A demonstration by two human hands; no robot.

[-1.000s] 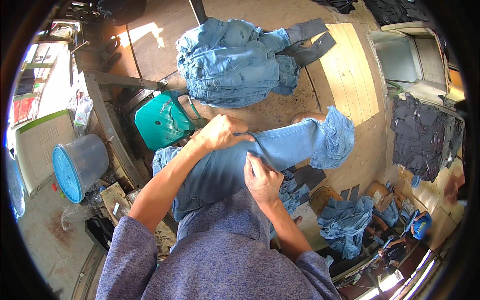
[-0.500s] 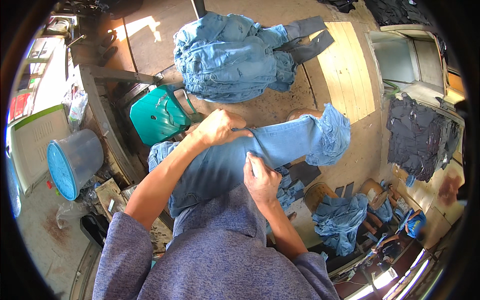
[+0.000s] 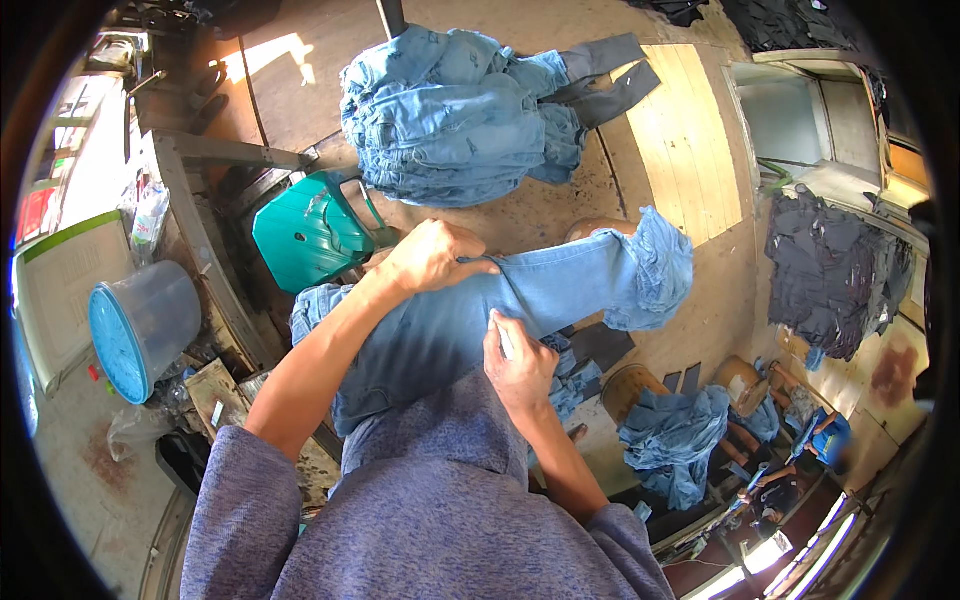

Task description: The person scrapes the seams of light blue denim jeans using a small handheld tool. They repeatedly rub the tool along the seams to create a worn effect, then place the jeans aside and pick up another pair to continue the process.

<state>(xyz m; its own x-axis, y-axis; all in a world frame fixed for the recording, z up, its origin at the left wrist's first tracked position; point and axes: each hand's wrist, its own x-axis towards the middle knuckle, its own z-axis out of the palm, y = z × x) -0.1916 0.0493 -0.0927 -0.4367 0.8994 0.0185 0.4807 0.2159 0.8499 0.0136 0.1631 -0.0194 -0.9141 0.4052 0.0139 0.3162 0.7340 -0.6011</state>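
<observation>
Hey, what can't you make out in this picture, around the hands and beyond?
All in the head view:
The white thing in the right hand: mostly covered by that hand, kind unclear.
The left hand's fingertips: hidden beneath the hand itself.
Part of the denim garment: hidden under the left forearm.
Dark cloth pile, top right: cut off by the upper edge.
Co-worker, lower right: too small for detail.

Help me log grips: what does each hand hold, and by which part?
Left hand: jeans, by the leg's far edge. Right hand: a small white thing, part unclear.
</observation>
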